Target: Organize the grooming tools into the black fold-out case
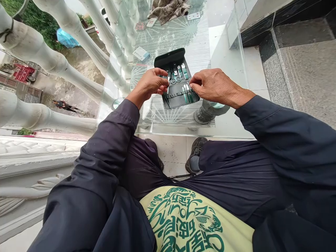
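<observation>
"On the clear glass table [168,40], how does the open black leather-look case [170,57] lie?"

"Between the two hands, its long axis running away from the wearer, flap at the far end."

"And the slim silver tool [168,84]?"

"Along the case's left side, lengthwise like the case, right at the fingertips of the left hand [152,84]. That hand is clearly the nearer."

"What are the hands doing?"

"The left's thumb and fingers are curled around that spot; I cannot tell whether they pinch the tool. The right hand [210,85] brings thumb and forefinger together at the case's right edge, beside the thin green-handled tools [187,96]; whether anything is between them, I cannot tell."

"And midway?"

"Ring-handled silver scissors [175,79], with green-and-silver clippers [184,71] just beyond."
</observation>
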`<action>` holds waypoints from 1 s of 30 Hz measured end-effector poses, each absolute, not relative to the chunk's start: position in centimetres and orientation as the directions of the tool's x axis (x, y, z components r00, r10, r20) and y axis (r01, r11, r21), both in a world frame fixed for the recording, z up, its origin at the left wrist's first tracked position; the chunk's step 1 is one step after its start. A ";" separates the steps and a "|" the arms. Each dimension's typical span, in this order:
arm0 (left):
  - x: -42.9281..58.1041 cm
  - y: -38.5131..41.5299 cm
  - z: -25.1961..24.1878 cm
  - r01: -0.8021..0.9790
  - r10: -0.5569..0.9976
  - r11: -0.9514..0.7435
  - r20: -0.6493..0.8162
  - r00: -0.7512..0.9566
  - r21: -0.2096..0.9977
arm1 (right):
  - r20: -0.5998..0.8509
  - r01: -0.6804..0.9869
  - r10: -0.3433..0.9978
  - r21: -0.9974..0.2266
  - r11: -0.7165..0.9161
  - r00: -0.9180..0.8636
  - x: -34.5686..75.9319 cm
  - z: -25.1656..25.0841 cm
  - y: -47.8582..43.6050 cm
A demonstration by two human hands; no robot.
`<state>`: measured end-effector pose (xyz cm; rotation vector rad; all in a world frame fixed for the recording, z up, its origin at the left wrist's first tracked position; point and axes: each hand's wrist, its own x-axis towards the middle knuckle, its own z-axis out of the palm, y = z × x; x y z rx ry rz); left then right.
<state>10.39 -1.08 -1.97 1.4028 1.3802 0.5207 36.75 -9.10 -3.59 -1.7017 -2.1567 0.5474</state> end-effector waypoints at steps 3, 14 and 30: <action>10.7 -1.4 -1.7 0.417 0.896 0.195 -0.334 0.292 0.888 | 0.044 0.802 0.985 -0.575 0.163 -0.168 36.1 -2.9 -9.2; 13.0 -3.1 -1.5 0.303 0.870 0.103 -0.233 0.434 0.947 | -0.160 0.261 0.984 -0.956 -0.133 -0.085 34.8 -2.6 -7.3; 10.0 -8.9 -2.4 0.631 0.648 -0.704 -0.070 0.758 0.325 | -0.162 0.470 0.984 -0.876 -0.107 -0.079 34.8 -3.1 -2.8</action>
